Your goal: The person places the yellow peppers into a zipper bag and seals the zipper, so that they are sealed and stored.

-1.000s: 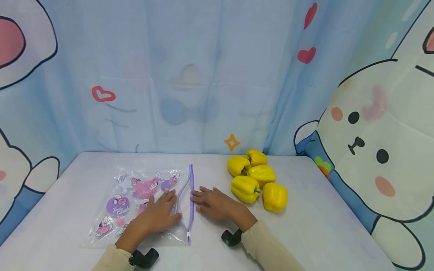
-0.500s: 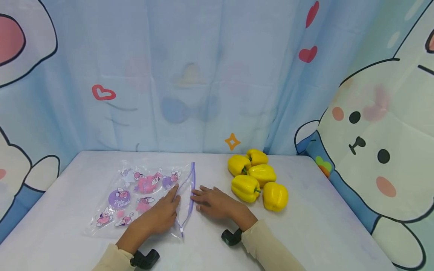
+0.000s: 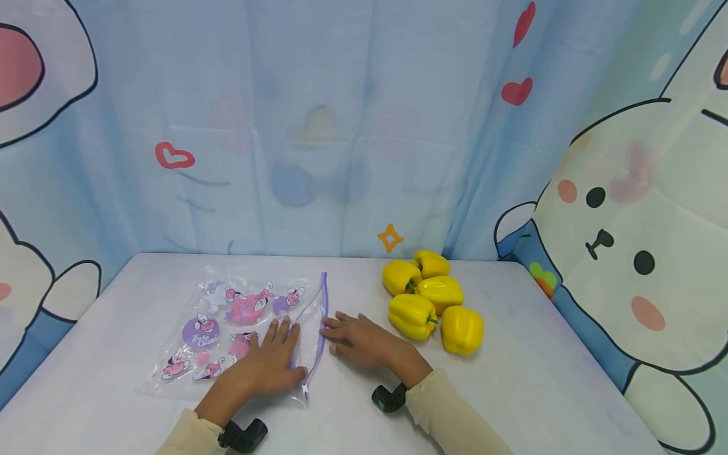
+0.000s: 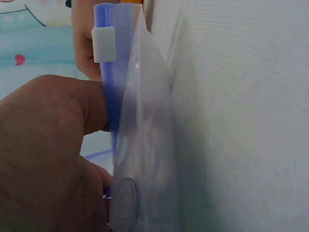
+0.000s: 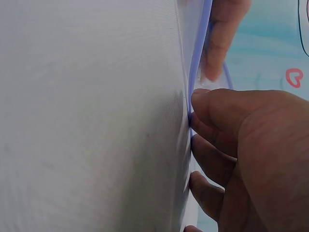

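A clear plastic zip bag printed with pink and purple cartoon figures lies flat on the table. Its purple zip edge faces right, with a white slider at the near corner. On the bag, just left of the zip, my left hand rests with fingers spread and thumb out to the right. My right hand lies palm down, its fingertips touching the zip edge from the other side. In the right wrist view, the fingers of the right hand are slightly bent against that edge, gripping nothing.
Several yellow bell peppers sit in a cluster at the back right, beyond my right hand. A white cloth covers the table. Behind it hangs a blue cartoon curtain. Each wrist wears a black camera.
The bag's near zip corner has shifted up and left. My left hand pulled back, had its index finger extended half a second ago, and now has its fingers spread again. My right hand stayed put.
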Tool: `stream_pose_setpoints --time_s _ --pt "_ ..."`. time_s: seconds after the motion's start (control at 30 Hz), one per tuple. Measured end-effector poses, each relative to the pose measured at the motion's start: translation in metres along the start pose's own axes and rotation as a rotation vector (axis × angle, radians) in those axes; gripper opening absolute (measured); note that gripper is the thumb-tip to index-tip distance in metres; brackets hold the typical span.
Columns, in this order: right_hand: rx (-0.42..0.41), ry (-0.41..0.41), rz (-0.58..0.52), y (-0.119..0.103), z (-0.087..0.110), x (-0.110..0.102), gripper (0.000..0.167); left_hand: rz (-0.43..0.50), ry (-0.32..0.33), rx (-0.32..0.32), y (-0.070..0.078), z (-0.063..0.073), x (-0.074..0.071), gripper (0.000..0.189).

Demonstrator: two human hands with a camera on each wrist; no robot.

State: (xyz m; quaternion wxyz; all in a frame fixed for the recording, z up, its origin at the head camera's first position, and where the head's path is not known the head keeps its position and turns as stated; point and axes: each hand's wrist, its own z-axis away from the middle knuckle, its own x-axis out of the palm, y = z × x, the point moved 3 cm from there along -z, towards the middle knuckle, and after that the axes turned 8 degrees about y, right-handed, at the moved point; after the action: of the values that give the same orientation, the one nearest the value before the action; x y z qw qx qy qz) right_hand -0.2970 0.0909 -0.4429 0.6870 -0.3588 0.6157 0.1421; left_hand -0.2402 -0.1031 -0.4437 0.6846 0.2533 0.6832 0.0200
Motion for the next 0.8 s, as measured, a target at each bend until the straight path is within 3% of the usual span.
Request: stream_pose_setpoints --time_s 0.33,0.67,0.8 --pt "0.011 -0.013 -0.009 -0.002 0.0 -0.001 0.048 0.147 0.079 -0.04 -0.006 -0.003 -0.01 0.085" --pt "0.019 -0.018 0.002 -0.001 0.0 -0.001 0.05 0.247 0.282 -0.034 -0.016 -0.003 -0.027 0.086" --pt "0.025 -0.017 0.008 0.0 0.0 -0.002 0.05 0.267 0.332 -0.037 -0.017 -0.004 -0.033 0.087"
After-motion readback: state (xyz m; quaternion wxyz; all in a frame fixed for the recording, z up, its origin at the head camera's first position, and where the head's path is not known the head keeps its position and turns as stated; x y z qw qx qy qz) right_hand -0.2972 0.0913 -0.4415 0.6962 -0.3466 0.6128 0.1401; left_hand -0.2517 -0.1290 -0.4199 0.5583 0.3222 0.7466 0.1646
